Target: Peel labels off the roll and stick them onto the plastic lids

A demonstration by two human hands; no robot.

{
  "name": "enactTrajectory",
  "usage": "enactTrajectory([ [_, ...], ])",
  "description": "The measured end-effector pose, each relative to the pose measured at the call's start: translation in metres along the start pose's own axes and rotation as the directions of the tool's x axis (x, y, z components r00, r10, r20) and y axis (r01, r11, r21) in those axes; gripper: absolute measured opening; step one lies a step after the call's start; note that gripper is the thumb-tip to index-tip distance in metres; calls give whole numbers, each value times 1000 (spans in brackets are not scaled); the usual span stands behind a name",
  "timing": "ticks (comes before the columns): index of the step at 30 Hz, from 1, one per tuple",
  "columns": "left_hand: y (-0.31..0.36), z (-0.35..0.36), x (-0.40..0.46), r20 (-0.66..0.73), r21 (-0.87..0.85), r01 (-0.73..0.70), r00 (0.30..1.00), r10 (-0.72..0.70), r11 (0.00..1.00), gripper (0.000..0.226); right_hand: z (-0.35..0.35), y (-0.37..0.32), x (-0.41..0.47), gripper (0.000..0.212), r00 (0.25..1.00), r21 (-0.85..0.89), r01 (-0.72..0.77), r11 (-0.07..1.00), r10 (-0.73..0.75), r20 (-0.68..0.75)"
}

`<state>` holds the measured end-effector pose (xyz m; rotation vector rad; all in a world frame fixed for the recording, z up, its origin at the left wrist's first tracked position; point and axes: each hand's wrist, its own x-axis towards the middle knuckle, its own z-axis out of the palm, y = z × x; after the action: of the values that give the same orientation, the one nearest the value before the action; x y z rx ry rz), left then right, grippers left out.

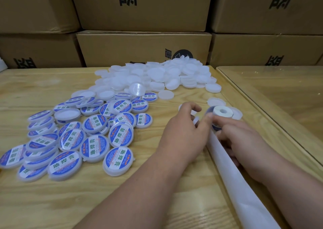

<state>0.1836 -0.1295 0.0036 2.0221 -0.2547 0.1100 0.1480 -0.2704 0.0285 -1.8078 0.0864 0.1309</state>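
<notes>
— So, where is the white roll of blue labels?

— On the pale wooden table, near its right edge, standing on its side with its hollow white core facing up. A long strip of white backing paper trails from it toward the camera.

— And the hands?

— The right hand lies over the strip just below the roll, fingers curled round the paper and gripping it. The left hand sits just left of the roll, thumb touching the roll's edge and fingers bent round a small white plastic lid. Whether a label is pinched there too, I cannot tell.

— Where are the other lids?

— A heap of plain white round plastic lids sits at the far middle of the table, against the stacked brown cardboard boxes. A spread of lids already bearing blue and white labels covers the left half, many overlapping. One clear lid lies at the near edge of the plain heap.

— Anything beside the roll?

— A few plain lids just behind and to its right. A second table with a glossy top adjoins on the right.
</notes>
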Motion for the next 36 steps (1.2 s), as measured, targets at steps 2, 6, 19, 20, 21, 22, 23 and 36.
enactTrajectory([
  [2, 2, 1, 0, 0, -3, 57, 998, -57, 998, 28, 2, -1, -2, 55, 999, 28, 18, 999, -19, 41],
  [6, 6, -1, -1, 16, 63, 44, 999, -46, 997, 37, 2, 0, -1, 64, 1000, 4, 4, 1000, -4, 17],
  [19, 8, -4, -9, 310, -80, -153, 935, 170, 985, 32, -6, 1, 5, 14, 993, 88, -41, 995, 50, -109],
  [20, 8, -4, -9, 320, -86, -160, 930, 179, 983, 32, -6, 1, 5, 13, 992, 111, -37, 993, 50, -119],
  [21, 7, -5, -8, 325, -91, -162, 928, 183, 983, 34, -7, 1, 5, 12, 990, 130, -41, 991, 57, -128],
  [22, 6, -6, -8, 330, -98, -163, 925, 186, 982, 35, -9, 2, 6, 13, 988, 147, -50, 988, 70, -136],
  [23, 6, -6, -8, 334, -107, -163, 923, 190, 981, 36, -10, 3, 7, 14, 986, 162, -63, 985, 87, -144],
  [36, 9, -12, -11, 420, -147, -178, 879, 224, 973, 37, -35, 8, 17, 13, 932, 221, -145, 965, 208, -296],
])
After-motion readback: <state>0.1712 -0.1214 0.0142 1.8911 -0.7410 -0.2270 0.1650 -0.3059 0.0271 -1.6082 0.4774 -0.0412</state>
